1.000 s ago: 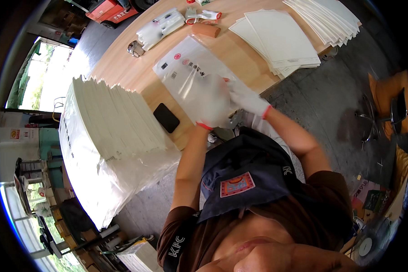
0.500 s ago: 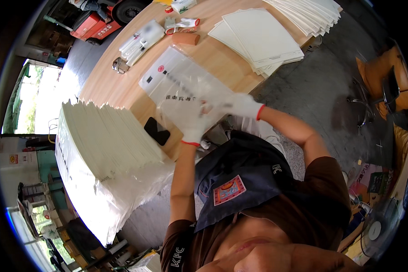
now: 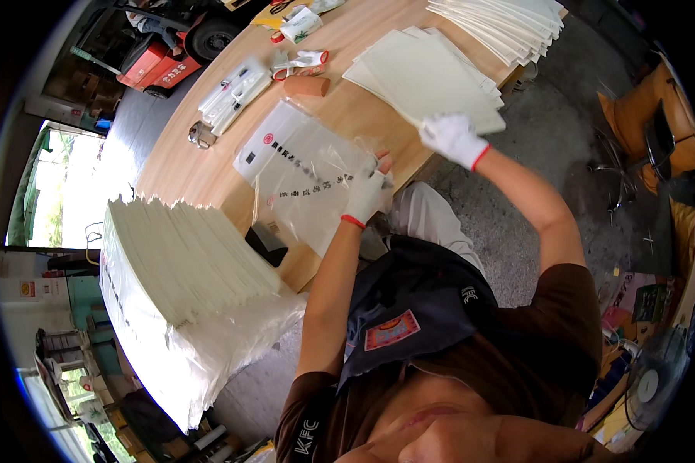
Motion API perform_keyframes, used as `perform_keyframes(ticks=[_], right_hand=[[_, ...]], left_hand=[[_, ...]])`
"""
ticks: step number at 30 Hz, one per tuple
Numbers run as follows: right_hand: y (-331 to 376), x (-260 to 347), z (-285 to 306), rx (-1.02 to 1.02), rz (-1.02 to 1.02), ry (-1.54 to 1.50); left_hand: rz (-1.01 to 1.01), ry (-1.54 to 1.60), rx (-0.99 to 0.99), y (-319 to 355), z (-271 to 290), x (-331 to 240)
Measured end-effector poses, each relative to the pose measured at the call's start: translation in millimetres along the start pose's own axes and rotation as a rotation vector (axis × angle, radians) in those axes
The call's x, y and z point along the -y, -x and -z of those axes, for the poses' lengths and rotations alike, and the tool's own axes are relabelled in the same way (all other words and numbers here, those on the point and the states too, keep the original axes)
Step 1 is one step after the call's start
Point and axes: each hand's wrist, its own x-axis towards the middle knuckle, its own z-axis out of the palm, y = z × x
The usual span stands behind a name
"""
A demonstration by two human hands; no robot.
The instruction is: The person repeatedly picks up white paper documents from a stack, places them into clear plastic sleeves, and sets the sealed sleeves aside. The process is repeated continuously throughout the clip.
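Observation:
A clear plastic bag (image 3: pixel 297 197) with a white band and dark print lies flat on the table in front of me. My left hand (image 3: pixel 367 193), in a white glove with bare fingertips showing, is closed on the bag's right edge. My right hand (image 3: pixel 452 139), gloved in white with a red cuff, is out to the right. Its fingers pinch the near edge of a cream paper sheet (image 3: pixel 417 73) on top of a small, fanned pile. The sheet's right corner sticks out past the table edge.
A tall stack of papers (image 3: pixel 185 255) in plastic wrap stands at left. More fanned sheets (image 3: pixel 510 31) lie at far right. Farther back are a metal clasp-like piece (image 3: pixel 201 135), white packs (image 3: pixel 235 92), a brown block (image 3: pixel 307 86) and spare gloves (image 3: pixel 301 60). A black piece (image 3: pixel 266 245) lies beside the bag.
My right hand has left the bag and moved right and away to the paper pile. My left hand has shifted right along the bag, which now lies flatter.

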Motion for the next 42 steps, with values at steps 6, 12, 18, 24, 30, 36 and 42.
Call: perform_keyframes(ticks=[6,12,18,24,30,36,42], right_hand=[[70.9,78.5,29.3,-0.108,0.207,-0.589],[87.5,14.8,-77.3,0.386,-0.867,-2.422],[77.9,90.8,-36.0,0.222,-0.631,-1.355],[86.3,65.1,8.6,0.091,-0.247,-0.817],[62.4,71.9,73.6,0.066,0.392,-0.263],[19.9,105.8,79.7,0.623,0.252,-0.494],[23.6,113.6,-9.1,0.609,-0.108,-1.534]], left_hand=[[0.336,0.268,-0.209,0.9,1.1,34.5],[0.395,-0.153,0.047,41.6,35.8,-34.1],[0.355,-1.007,0.213,61.4,-63.4,-52.6],[-0.103,-0.03,-0.121,70.6,23.5,11.4],[-0.127,0.552,-0.243,112.9,101.2,-138.4],[0.023,-0.276,-0.07,159.8,13.0,-111.8],[-0.415,-0.952,-0.143,182.1,13.9,-18.7]])
